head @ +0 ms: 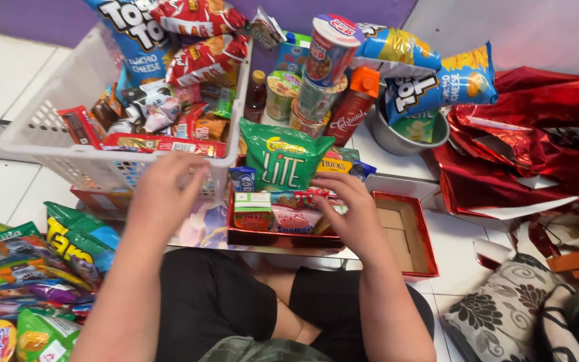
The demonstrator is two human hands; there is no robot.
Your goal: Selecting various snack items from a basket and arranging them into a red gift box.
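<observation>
I sit cross-legged on a tiled floor. My left hand (163, 190) hovers with fingers spread at the front wall of a white plastic basket (48, 134) full of snack packs; it holds nothing. My right hand (350, 208) rests on the packets inside a red box (283, 238) in front of me, fingers curled over small snack packs. A green chip bag (283, 157) stands upright at the back of that box, with small packets (269, 211) in front of it.
Cup noodles (328, 47), a sauce bottle (353, 104) and blue chip bags (437, 80) crowd behind. A metal bowl (403, 137), red foil wrap (524, 147) and a red box lid (403, 231) lie right. More snack bags (35, 281) pile left; a patterned cushion (504, 315) lies lower right.
</observation>
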